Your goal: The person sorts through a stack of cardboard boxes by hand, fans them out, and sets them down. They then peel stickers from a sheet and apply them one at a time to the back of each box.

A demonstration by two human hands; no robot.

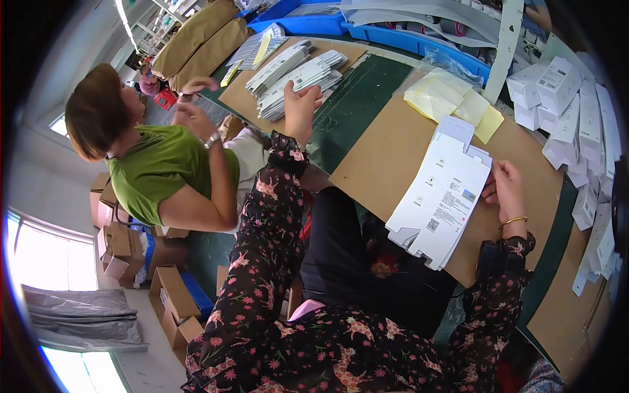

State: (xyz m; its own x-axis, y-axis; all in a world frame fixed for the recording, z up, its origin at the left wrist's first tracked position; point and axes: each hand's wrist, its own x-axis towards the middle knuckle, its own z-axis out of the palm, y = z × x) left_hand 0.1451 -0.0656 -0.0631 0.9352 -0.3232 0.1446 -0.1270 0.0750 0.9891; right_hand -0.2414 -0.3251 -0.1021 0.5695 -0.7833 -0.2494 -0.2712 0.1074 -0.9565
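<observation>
A stack of flattened white cartons (436,190) with small printed icons and a code square lies in front of me, overhanging the near table edge. My right hand (506,190) is at its right edge, with curled fingers pinching the side of a carton; the fingertips are partly hidden. My left hand (301,111) is raised palm inward, fingers loosely bent and apart, with nothing in it. It hovers at the near side of more piled flat white cartons (301,82) on the left.
Yellow-white paper sheets (436,95) in clear plastic lie beyond the stack. Folded white boxes (563,118) are heaped at right. Blue trays (419,46) line the back. A co-worker in a green shirt (170,170) sits at left. Brown cardboard boxes (173,301) stand on the floor.
</observation>
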